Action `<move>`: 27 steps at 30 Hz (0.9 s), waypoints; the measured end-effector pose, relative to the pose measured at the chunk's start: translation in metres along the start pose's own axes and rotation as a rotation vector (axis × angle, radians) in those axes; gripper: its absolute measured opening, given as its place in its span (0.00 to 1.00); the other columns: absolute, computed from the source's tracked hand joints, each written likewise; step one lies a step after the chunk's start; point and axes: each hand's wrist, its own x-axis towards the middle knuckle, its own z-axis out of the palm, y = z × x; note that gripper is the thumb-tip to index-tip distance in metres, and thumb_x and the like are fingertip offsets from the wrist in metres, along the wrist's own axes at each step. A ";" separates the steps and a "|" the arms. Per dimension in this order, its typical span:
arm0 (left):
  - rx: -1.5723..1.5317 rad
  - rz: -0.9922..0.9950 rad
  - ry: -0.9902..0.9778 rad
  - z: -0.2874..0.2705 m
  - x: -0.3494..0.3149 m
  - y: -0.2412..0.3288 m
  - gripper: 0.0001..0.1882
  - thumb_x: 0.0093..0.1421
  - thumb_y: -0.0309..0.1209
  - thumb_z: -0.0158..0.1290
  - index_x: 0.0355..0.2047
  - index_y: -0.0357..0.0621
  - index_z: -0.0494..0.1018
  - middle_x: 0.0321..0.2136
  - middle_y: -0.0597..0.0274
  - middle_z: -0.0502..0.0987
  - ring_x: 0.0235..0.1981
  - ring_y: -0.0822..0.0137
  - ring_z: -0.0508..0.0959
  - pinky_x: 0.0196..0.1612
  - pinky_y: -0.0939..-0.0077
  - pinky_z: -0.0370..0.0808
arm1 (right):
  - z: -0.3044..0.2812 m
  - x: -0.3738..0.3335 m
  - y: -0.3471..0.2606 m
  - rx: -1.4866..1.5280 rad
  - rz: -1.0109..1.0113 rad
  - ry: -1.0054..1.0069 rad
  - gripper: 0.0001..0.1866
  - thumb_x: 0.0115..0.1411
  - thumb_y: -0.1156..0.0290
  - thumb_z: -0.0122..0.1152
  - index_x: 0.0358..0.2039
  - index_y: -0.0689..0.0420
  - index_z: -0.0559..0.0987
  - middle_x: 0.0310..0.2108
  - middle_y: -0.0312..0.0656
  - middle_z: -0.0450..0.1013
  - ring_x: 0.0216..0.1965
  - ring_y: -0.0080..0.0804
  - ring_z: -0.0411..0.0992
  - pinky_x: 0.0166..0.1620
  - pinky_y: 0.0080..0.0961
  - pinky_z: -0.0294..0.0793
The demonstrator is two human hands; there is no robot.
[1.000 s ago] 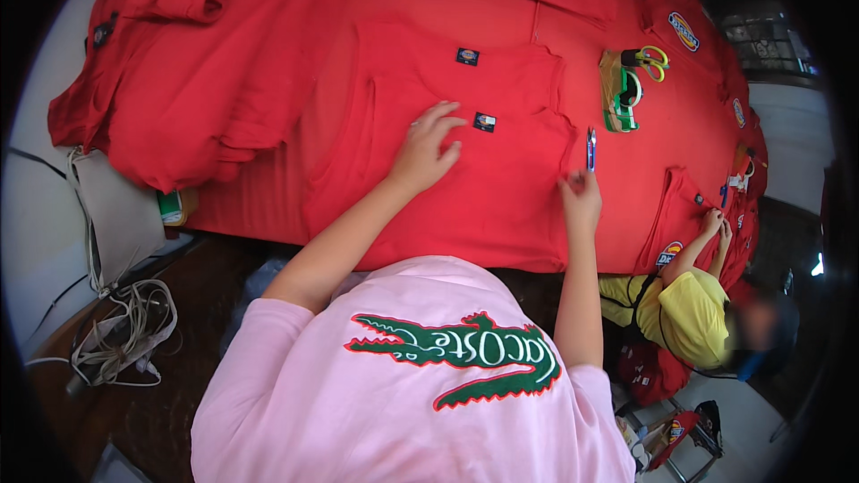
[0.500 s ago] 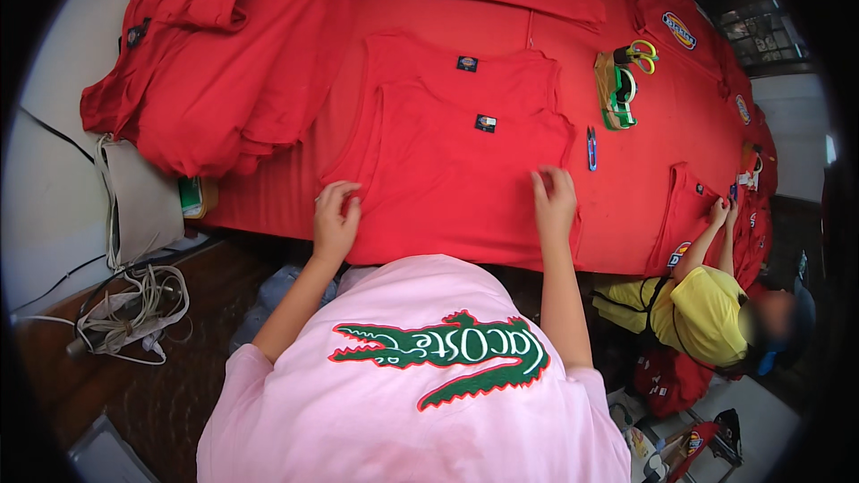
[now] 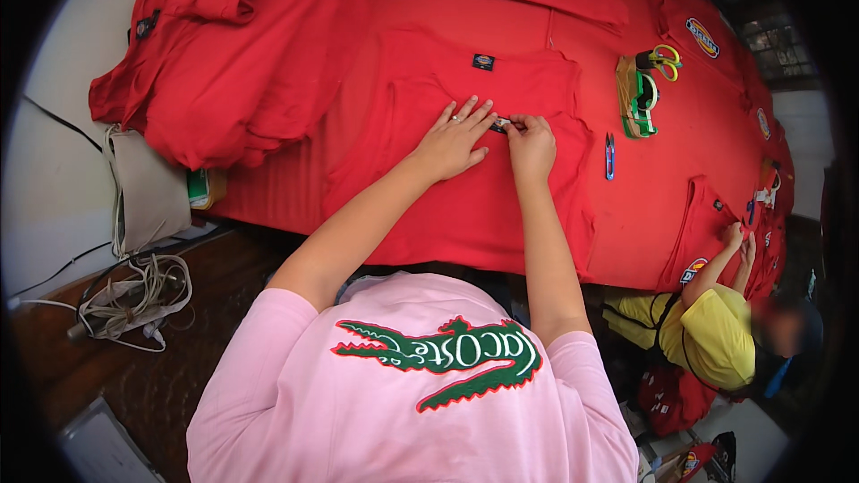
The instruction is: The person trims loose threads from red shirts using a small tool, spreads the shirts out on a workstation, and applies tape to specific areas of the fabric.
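A red sleeveless top lies spread on the table in front of me, overlapping a second red top with a dark neck label. My left hand rests flat on the nearer top, fingers stretched out beside its neckline. Just right of it, my right hand pinches at the small dark neck label of that same top. Its thumb and fingertips are pressed together at the label's right end, and they partly cover it.
Blue thread snips lie right of the tops, near a green tape dispenser and yellow-handled scissors. Piled red garments fill the far left. At right, a person in yellow handles another red top. Cables hang at the left.
Both hands have moved inward and away from me, from the top's sides to its neckline. The left now lies flat there; the right has closed on the neck label.
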 end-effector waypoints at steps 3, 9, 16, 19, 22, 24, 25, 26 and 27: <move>0.029 0.030 0.015 0.007 -0.001 -0.006 0.38 0.66 0.44 0.54 0.74 0.52 0.58 0.76 0.62 0.53 0.77 0.56 0.51 0.77 0.49 0.47 | -0.002 0.006 0.005 -0.017 -0.001 -0.036 0.06 0.55 0.70 0.71 0.34 0.54 0.87 0.32 0.41 0.79 0.33 0.43 0.80 0.39 0.39 0.79; 0.046 0.026 0.019 0.006 0.000 -0.006 0.37 0.66 0.46 0.53 0.73 0.51 0.60 0.76 0.62 0.53 0.77 0.59 0.51 0.77 0.50 0.46 | -0.003 0.007 0.013 0.022 -0.085 -0.092 0.07 0.57 0.72 0.71 0.35 0.60 0.84 0.32 0.44 0.78 0.31 0.41 0.78 0.39 0.37 0.78; 0.031 0.012 0.009 0.002 -0.001 -0.006 0.38 0.64 0.45 0.55 0.72 0.48 0.60 0.76 0.59 0.53 0.77 0.58 0.52 0.78 0.51 0.47 | 0.002 0.001 -0.001 0.448 0.152 0.014 0.05 0.60 0.73 0.68 0.34 0.61 0.83 0.38 0.49 0.74 0.37 0.45 0.75 0.43 0.39 0.76; -0.036 -0.015 0.029 0.004 -0.001 -0.008 0.39 0.63 0.46 0.56 0.71 0.44 0.60 0.76 0.54 0.52 0.77 0.58 0.52 0.78 0.53 0.46 | 0.014 0.010 -0.005 0.071 -0.105 -0.001 0.04 0.60 0.74 0.68 0.34 0.61 0.83 0.41 0.48 0.74 0.44 0.47 0.73 0.49 0.40 0.74; -0.061 -0.029 0.022 0.007 0.000 -0.010 0.40 0.62 0.46 0.57 0.71 0.43 0.60 0.76 0.52 0.53 0.77 0.57 0.51 0.78 0.54 0.46 | 0.015 0.019 -0.018 -0.168 -0.173 -0.088 0.06 0.61 0.69 0.66 0.34 0.58 0.83 0.42 0.46 0.74 0.47 0.46 0.72 0.49 0.43 0.73; -0.077 -0.028 0.035 0.007 0.000 -0.009 0.41 0.62 0.46 0.57 0.71 0.42 0.59 0.75 0.52 0.53 0.77 0.57 0.52 0.78 0.54 0.46 | 0.013 0.022 -0.023 -0.274 -0.214 -0.124 0.06 0.62 0.68 0.64 0.34 0.57 0.82 0.41 0.45 0.74 0.46 0.45 0.73 0.47 0.43 0.73; -0.086 -0.027 0.041 0.007 0.000 -0.010 0.41 0.63 0.46 0.57 0.71 0.42 0.58 0.75 0.53 0.53 0.77 0.57 0.52 0.78 0.54 0.46 | 0.012 0.024 -0.023 -0.300 -0.224 -0.144 0.07 0.62 0.67 0.64 0.35 0.57 0.82 0.40 0.45 0.74 0.46 0.45 0.74 0.47 0.44 0.73; -0.076 -0.025 0.044 0.007 -0.001 -0.009 0.41 0.63 0.46 0.57 0.72 0.43 0.58 0.75 0.53 0.53 0.77 0.57 0.52 0.78 0.54 0.46 | 0.010 0.026 -0.022 -0.328 -0.234 -0.164 0.07 0.63 0.67 0.63 0.35 0.56 0.82 0.40 0.44 0.74 0.46 0.45 0.74 0.46 0.44 0.73; -0.066 -0.022 0.048 0.007 -0.001 -0.009 0.42 0.63 0.46 0.56 0.72 0.43 0.57 0.76 0.53 0.53 0.77 0.57 0.52 0.78 0.54 0.46 | 0.009 0.026 -0.021 -0.327 -0.251 -0.165 0.06 0.63 0.67 0.63 0.35 0.56 0.82 0.39 0.44 0.74 0.45 0.45 0.74 0.46 0.45 0.73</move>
